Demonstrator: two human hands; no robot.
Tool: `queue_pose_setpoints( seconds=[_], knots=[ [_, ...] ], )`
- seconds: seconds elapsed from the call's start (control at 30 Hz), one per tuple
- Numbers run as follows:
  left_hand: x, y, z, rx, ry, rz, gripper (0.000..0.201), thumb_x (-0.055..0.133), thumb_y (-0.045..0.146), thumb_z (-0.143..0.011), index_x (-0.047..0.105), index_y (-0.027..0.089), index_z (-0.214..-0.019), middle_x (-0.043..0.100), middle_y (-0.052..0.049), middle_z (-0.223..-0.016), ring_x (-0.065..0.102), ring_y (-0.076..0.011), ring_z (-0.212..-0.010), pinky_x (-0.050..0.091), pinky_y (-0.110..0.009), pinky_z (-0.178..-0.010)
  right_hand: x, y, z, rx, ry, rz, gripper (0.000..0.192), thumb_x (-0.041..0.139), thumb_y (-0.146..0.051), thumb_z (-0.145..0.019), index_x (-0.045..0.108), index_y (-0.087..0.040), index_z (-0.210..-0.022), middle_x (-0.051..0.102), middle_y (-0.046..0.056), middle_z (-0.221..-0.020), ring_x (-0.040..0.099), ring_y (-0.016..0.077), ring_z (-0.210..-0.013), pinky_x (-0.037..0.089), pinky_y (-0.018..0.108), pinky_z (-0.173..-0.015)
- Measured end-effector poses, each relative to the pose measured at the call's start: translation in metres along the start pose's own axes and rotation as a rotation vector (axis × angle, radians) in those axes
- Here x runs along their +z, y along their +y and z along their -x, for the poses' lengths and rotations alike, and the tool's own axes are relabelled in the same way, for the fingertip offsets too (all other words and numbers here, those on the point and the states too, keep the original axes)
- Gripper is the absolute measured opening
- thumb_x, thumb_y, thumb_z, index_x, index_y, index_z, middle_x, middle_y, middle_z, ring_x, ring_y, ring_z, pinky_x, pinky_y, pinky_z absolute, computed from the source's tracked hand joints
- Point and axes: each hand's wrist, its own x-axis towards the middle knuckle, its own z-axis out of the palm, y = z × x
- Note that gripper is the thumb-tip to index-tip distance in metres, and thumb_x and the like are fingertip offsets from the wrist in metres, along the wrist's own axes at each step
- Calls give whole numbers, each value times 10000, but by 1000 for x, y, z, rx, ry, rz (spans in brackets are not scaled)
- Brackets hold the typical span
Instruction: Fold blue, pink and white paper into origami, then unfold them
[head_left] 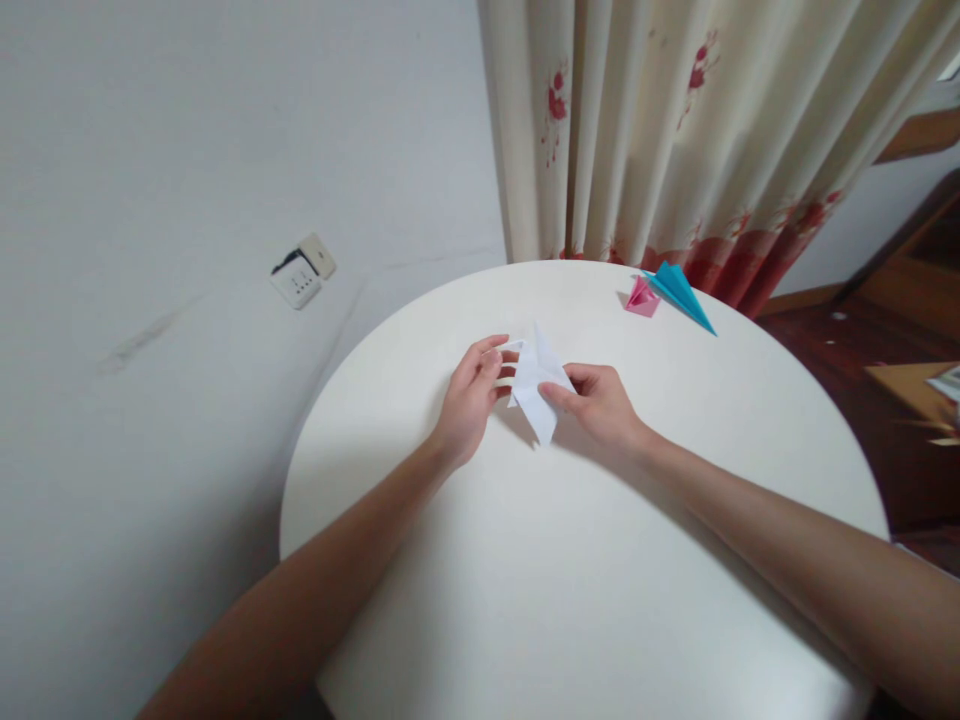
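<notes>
A white origami paper crane (pixel 537 380) is held just above the table, its wing-like flaps pointing away from me and towards me. My right hand (pixel 596 400) pinches its right side, with the thumb on top and the fingers underneath. At the left, my left hand (pixel 472 395) has its thumb and index finger closed at the crane's thin pointed end. The other left fingers are curled and slightly apart beside the paper. Part of the crane's underside is hidden by the flaps and fingers.
Both arms reach over a round white table (pixel 585 590). Near its far right edge lie a pink folded paper piece (pixel 643 298) and a blue paper plane (pixel 681 295). A flowered curtain (pixel 637 130) hangs behind; a white wall (pixel 187 250) with a socket (pixel 297 281) stands left.
</notes>
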Motion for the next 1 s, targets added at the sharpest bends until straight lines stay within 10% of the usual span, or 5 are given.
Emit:
queue_pose_setpoints(
  seconds=[0.37, 1.0],
  knots=[
    [2, -5, 5, 26, 56, -401, 154, 635, 290, -828, 632, 177, -932, 637, 7, -678, 576, -125, -623, 428, -243, -600, -8, 6, -10, 1, 261, -204, 273, 792, -387, -664, 664, -160, -746, 626, -1, -688, 472, 97, -571, 356, 250, -526],
    [3, -3, 2, 50, -30, -273, 479, 765, 204, -687, 580, 167, -1127, 694, -32, -874, 652, -155, -808, 475, -240, -715, -10, 11, -11, -114, 98, 13, 253, 649, -393, -797, 658, -167, -682, 589, -1, -654, 492, 128, -625, 382, 280, -615]
  ],
)
